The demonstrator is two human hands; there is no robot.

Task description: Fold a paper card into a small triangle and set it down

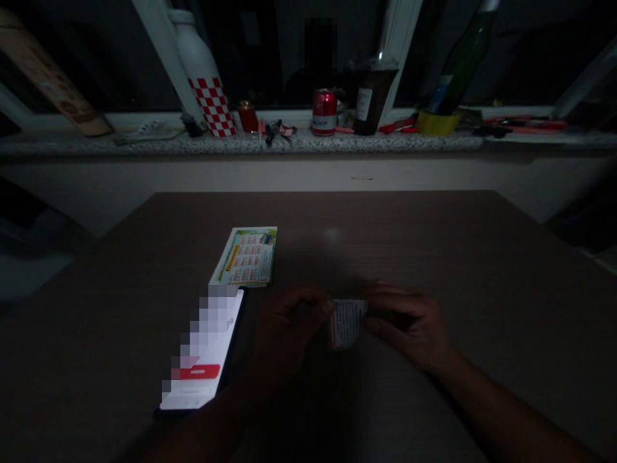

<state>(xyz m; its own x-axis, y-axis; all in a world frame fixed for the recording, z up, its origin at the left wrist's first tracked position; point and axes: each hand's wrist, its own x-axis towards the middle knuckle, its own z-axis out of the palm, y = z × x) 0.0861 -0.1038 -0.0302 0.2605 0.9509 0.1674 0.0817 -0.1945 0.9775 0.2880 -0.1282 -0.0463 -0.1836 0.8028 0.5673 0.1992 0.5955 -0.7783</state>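
Between my two hands is a small printed piece of paper [348,323], covered in lines of fine text too dim to read. My left hand [292,328] pinches its left edge between thumb and fingers. At its upper right corner, my right hand [407,320] grips with thumb and fingertips. Left of my left hand lies a phone [202,360] with its screen lit and a red button showing. Beyond the phone rests a stack of colourful printed cards [248,258] with rows of orange marks.
A dark wooden table [434,238] stretches under my hands. Behind it runs a granite windowsill [289,145] bearing a checkered bottle [212,96], a red can [324,112], a dark drink cup [371,99], a green bottle [463,58] and a tall tube [53,77].
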